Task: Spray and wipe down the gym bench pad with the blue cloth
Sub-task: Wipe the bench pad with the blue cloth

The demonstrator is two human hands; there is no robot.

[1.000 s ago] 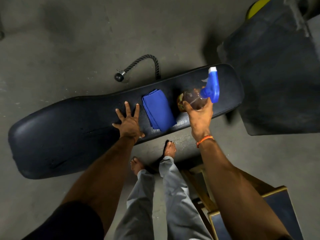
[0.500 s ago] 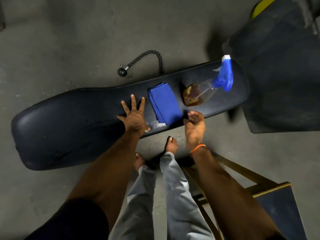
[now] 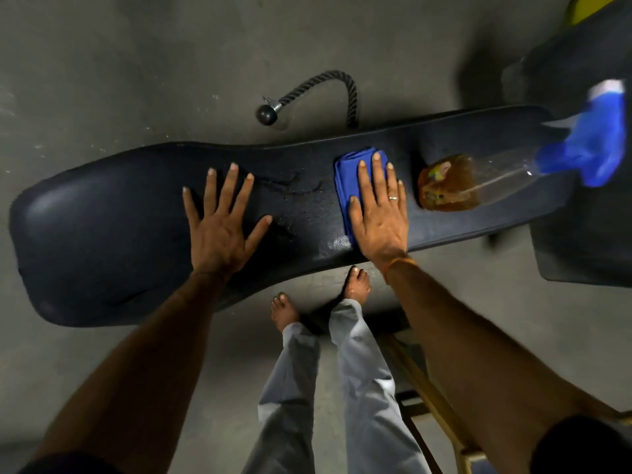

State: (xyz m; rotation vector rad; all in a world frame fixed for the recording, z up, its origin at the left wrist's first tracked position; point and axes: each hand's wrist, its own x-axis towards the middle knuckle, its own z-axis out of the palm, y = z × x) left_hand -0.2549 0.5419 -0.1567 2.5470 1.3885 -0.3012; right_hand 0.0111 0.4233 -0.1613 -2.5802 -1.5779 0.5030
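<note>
The long black bench pad (image 3: 102, 234) runs left to right below me. A folded blue cloth (image 3: 345, 172) lies on its right half. My right hand (image 3: 378, 206) lies flat on the cloth with fingers stretched out, pressing it against the pad. My left hand (image 3: 222, 220) rests flat on the pad's middle with fingers spread, holding nothing. Wet droplets (image 3: 301, 193) glisten on the pad between my hands. A clear spray bottle (image 3: 455, 183) with amber liquid and a blue trigger head (image 3: 595, 148) stands on the pad's right end, apart from both hands.
A black rope handle (image 3: 307, 94) with a ball end lies on the concrete floor behind the pad. A second dark pad (image 3: 588, 234) sits at the right. My bare feet (image 3: 355, 282) stand against the pad's near edge, next to a wooden frame (image 3: 427, 388).
My right hand set the spray bottle down on the pad, drew back, then moved left onto the blue cloth. My left hand stayed flat on the pad. The view has come closer.
</note>
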